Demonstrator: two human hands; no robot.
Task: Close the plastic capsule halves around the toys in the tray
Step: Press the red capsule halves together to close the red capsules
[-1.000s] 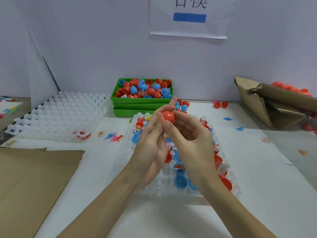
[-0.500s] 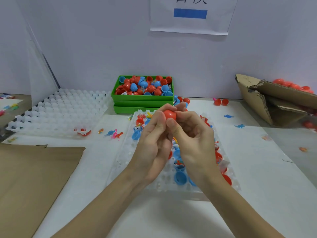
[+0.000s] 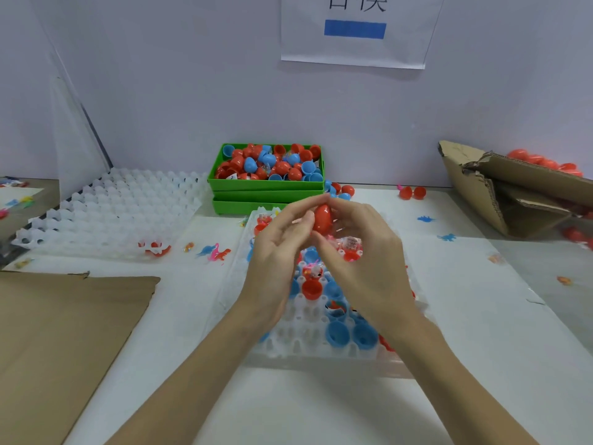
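Capsule pinched upright between left hand and right hand; could be dropped into tray below if squeezed unevenly.

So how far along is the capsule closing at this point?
Early to midway, roughly. In hand: a red capsule that looks closed, pinched between left hand and right hand. Left: the tray holds open blue halves, a red half and uncapped toys. Finished capsules cannot be counted.
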